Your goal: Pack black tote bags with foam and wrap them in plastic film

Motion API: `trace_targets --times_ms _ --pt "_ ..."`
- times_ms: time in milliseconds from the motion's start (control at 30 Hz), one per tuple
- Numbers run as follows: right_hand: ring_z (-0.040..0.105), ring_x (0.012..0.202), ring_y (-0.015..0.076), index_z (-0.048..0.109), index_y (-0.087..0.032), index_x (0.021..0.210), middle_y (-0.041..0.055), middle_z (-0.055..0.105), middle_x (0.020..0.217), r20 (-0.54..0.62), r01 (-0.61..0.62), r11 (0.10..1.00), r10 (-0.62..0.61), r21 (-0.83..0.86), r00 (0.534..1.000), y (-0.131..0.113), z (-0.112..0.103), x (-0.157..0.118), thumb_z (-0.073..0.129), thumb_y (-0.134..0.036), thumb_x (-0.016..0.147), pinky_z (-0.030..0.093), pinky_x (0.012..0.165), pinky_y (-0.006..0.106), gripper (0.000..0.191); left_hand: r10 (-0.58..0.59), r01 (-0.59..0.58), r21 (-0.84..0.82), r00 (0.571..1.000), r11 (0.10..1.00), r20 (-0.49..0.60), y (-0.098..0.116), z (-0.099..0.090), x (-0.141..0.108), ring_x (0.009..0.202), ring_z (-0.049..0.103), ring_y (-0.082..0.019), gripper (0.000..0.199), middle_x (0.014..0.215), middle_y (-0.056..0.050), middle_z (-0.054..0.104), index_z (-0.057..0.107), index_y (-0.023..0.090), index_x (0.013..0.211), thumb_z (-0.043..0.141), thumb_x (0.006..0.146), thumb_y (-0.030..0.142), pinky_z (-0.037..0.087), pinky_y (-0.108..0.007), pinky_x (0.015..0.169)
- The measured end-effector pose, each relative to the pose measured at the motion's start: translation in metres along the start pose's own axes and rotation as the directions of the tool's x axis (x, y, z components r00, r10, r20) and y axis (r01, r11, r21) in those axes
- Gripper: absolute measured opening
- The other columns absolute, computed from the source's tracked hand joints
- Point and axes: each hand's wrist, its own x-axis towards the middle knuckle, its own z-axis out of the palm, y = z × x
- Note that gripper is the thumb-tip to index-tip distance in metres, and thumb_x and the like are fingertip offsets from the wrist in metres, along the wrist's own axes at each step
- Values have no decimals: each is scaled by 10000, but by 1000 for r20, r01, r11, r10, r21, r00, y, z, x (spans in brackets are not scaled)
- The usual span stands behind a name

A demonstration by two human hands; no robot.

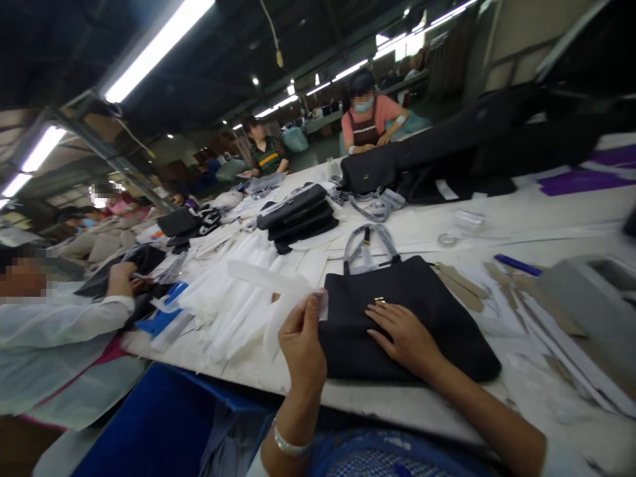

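A black handbag (342, 331) lies flat on the table in front of me, its plastic-wrapped handles (385, 242) pointing away. My right hand (405, 334) rests on the bag with its fingers stretched out, just below a small gold-coloured clasp (380, 301). At the bag's left edge my left hand (303, 341) is closed, pinching a soft white wrapping strip (268, 275) between thumb and fingers. A small pale, see-through piece (322, 305) sticks out past the thumb; whether it belongs to the strip I cannot tell.
White wrapping strips (228, 305) lie heaped to the left. Stacked black bags (301, 215) stand beyond them. At right are cardboard pieces (460, 285), a blue pen-like object (517, 265) and a grey machine-like box (586, 298). A co-worker's sleeve (64, 324) is close on the left.
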Motion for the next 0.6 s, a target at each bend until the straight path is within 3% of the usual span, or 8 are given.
trace_targets --times_ms 67,167,233,300,367,467,533,600 --pt "527 1278 283 607 -179 1290 106 618 1341 27 -42 998 41 44 999 -2 -1 1 518 -306 932 397 1087 480 390 3 -44 150 966 988 260 -16 27 -21 1017 698 -251 222 1006 -58 769 771 198 977 685 853 361 509 -439 1007" --pt "601 1181 294 613 -141 1275 152 650 1279 65 -160 979 153 129 986 -2 2 0 513 -206 876 453 1032 462 416 92 -262 217 810 940 580 -47 55 -38 1040 696 -231 193 1039 -9 763 759 277 1022 614 897 255 418 -481 1109" --pt "647 1098 311 637 -114 1241 180 678 1217 83 -221 958 209 181 974 -1 3 -2 483 -154 841 494 973 456 430 149 -398 204 695 894 703 -66 64 -41 1095 675 -212 287 1116 7 739 732 306 1087 534 924 177 364 -490 1149" --pt "671 1041 330 674 -101 1181 194 698 1168 92 -234 944 219 232 971 0 2 -4 470 -148 823 519 928 451 415 191 -496 197 626 846 756 -80 68 -40 1169 636 -207 347 1176 2 716 713 301 1123 486 927 128 358 -500 1149" --pt "689 986 324 695 -105 1140 189 714 1132 110 -224 927 199 301 974 -1 -2 -5 489 -161 802 544 880 426 400 238 -558 200 613 805 754 -86 68 -40 1228 595 -213 361 1202 -13 705 710 282 1124 484 910 99 374 -515 1132" --pt "702 937 300 670 -118 1185 173 729 1099 117 -201 915 170 351 978 0 -7 -7 523 -194 789 569 822 395 429 290 -586 224 654 779 699 -82 71 -42 1272 555 -208 381 1237 -21 689 719 265 1084 512 858 41 383 -515 1121" --pt "684 1007 307 666 -131 1197 174 712 1147 83 -163 920 143 356 986 3 -6 -9 522 -205 798 555 876 409 430 294 -594 254 671 764 681 -76 74 -45 1282 543 -197 409 1264 -9 674 723 275 1059 516 831 6 352 -515 1142" --pt "663 1060 320 687 -152 1169 172 701 1173 34 -134 923 131 362 991 8 0 -12 506 -200 808 529 933 428 407 282 -620 266 641 738 714 -70 78 -48 1274 548 -186 428 1254 14 679 728 293 1031 508 824 -11 309 -519 1166"
